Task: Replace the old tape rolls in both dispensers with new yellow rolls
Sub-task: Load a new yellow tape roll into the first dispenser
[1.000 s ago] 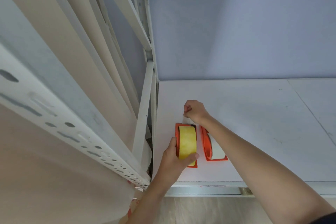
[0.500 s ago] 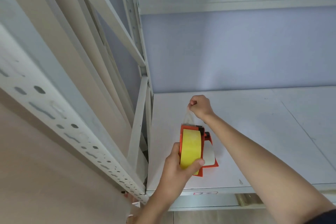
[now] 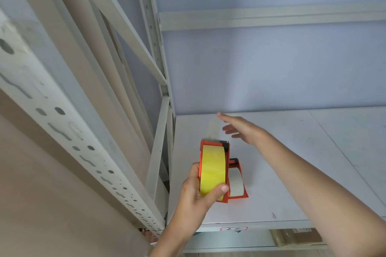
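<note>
My left hand (image 3: 196, 196) grips an orange tape dispenser (image 3: 226, 152) loaded with a yellow roll (image 3: 212, 170), lifted a little off the white shelf (image 3: 292, 173). A clear strip of tape (image 3: 212, 130) sticks up from its cutter end. My right hand (image 3: 242, 129) hovers just beyond that end with fingers spread and holds nothing. A second orange dispenser (image 3: 240, 191) with a whitish roll (image 3: 236, 182) stands on the shelf right behind the first one, partly hidden by it.
A perforated metal upright (image 3: 69, 137) and slanted braces (image 3: 154, 165) of the shelving stand close on the left. The shelf's front edge (image 3: 261, 225) carries a small red label (image 3: 234, 228). Brown packaged items (image 3: 296, 236) lie on the level below at lower right.
My right hand let go of the tape end it was pinching and opened, moving slightly right. My left hand kept the yellow-roll dispenser raised off the shelf.
</note>
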